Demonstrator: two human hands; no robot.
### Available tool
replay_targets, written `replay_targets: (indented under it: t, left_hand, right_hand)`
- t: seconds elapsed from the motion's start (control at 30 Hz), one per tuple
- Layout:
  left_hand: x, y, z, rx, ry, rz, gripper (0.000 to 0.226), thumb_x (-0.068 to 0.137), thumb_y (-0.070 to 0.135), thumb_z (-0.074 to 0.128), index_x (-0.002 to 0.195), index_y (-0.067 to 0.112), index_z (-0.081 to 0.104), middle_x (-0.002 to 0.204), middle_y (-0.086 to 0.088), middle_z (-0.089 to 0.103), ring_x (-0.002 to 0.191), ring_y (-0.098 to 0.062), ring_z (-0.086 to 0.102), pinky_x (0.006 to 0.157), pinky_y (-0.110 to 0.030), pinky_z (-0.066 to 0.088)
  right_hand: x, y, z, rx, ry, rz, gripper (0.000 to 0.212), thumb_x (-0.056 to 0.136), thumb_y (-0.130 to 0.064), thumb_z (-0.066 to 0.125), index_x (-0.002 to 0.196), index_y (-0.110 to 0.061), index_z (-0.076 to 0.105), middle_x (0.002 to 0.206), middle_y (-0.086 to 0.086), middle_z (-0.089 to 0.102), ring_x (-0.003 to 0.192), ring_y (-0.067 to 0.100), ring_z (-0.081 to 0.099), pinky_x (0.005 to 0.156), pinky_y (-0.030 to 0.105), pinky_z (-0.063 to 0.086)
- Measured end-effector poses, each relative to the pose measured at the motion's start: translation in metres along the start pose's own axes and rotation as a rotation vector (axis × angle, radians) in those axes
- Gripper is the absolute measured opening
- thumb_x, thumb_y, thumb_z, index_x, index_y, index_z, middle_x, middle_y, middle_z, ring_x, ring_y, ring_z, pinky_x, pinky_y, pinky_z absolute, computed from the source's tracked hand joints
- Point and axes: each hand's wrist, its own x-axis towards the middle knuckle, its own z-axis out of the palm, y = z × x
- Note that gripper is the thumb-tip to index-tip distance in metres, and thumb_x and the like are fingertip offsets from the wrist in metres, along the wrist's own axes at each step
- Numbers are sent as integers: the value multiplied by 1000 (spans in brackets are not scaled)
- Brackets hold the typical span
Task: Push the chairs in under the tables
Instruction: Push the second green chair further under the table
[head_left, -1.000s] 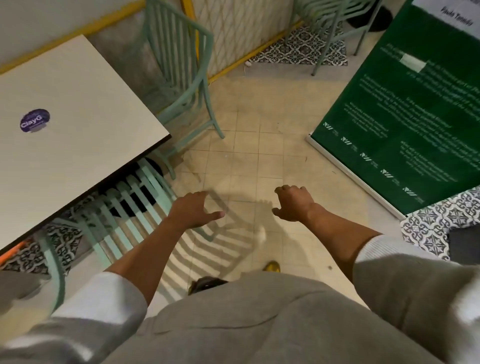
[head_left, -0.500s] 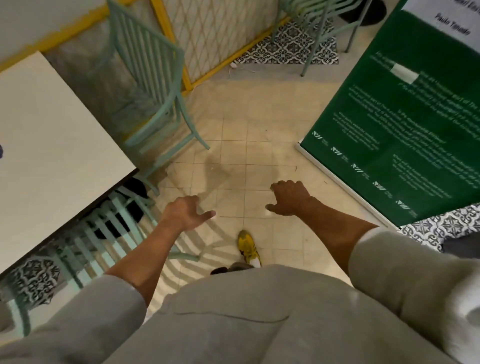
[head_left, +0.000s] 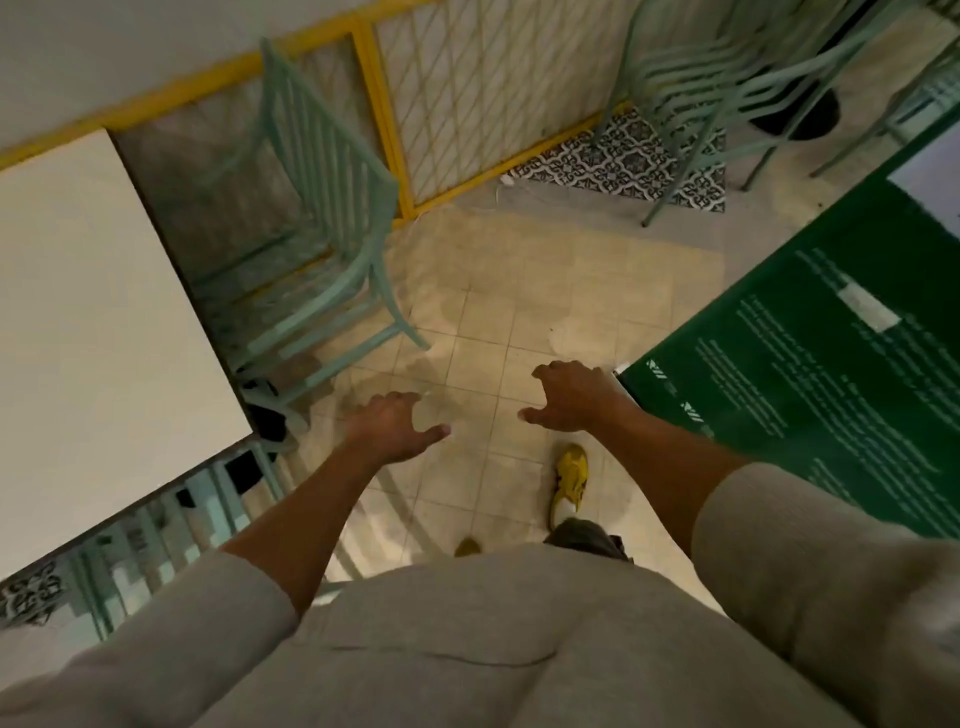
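I have both hands out over the floor tiles, holding nothing: left hand spread wide, right hand loosely curled. One mint slatted chair already sits tucked under the near edge of the white bench. The next mint chair stands pulled out along the far side. Risk I see: shoving it askew could jam an armrest against the bench edge, or scrape the yellow-framed mesh partition close behind.

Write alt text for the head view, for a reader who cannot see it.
Both bare hands, left hand and right hand, hover open and empty over the beige tiled floor. A mint-green slatted metal chair stands pulled out beside the white rectangular table; another mint-green slatted chair sits tucked under its near edge.
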Motion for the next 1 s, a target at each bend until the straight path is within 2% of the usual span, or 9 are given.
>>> replay_targets:
  t: [0.23, 0.37, 0.47, 0.7, 0.83, 1.0]
  left_hand:
    - [87, 36, -53, -143, 86, -188, 110, 83, 93, 41, 164, 20, 27, 171, -6, 26, 154, -30, 31, 119, -55, 33]
    - [113, 50, -83, -262, 158, -311, 106, 85, 91, 41, 164, 21, 28, 171, -5, 29, 154, -29, 30, 120, -53, 32]
    - [128, 54, -106, -304, 202, -422, 103, 87, 90, 38, 162, 20, 32, 168, -4, 33, 152, -30, 34, 114, -53, 36]
    - [176, 34, -143, -452, 248, -627, 100, 88, 87, 43, 159, 18, 37, 164, -3, 42, 146, -29, 43, 111, -51, 41]
    - [224, 6, -172, -545, 274, -682, 97, 88, 85, 47, 158, 20, 37, 162, -3, 45, 143, -29, 46, 110, -50, 43]
    - [279, -20, -217, -615, 309, -672, 93, 87, 86, 47, 153, 20, 43, 153, -3, 54, 135, -29, 54, 108, -50, 47]
  right_hand:
    - [132, 28, -112, -29, 71, -210, 87, 93, -72, 58, 158, -18, 39, 161, 9, 45, 140, 35, 50, 110, 53, 45]
    - [200, 31, -177, -127, 76, -364, 84, 94, -70, 56, 157, -17, 40, 160, 9, 45, 138, 35, 50, 110, 51, 44]
    - [254, 20, -226, -213, 106, -462, 81, 95, -67, 56, 157, -18, 41, 159, 10, 46, 139, 36, 49, 111, 51, 42]
    - [364, -41, -307, -339, 206, -635, 73, 97, -60, 57, 151, -13, 48, 151, 18, 53, 135, 40, 53, 108, 53, 47]
    - [423, -84, -349, -343, 207, -697, 61, 99, -49, 58, 147, -13, 53, 146, 19, 56, 131, 42, 54, 105, 53, 46]
    - [483, -122, -396, -434, 189, -802, 54, 99, -30, 56, 149, -9, 51, 149, 17, 55, 130, 42, 54, 104, 53, 48]
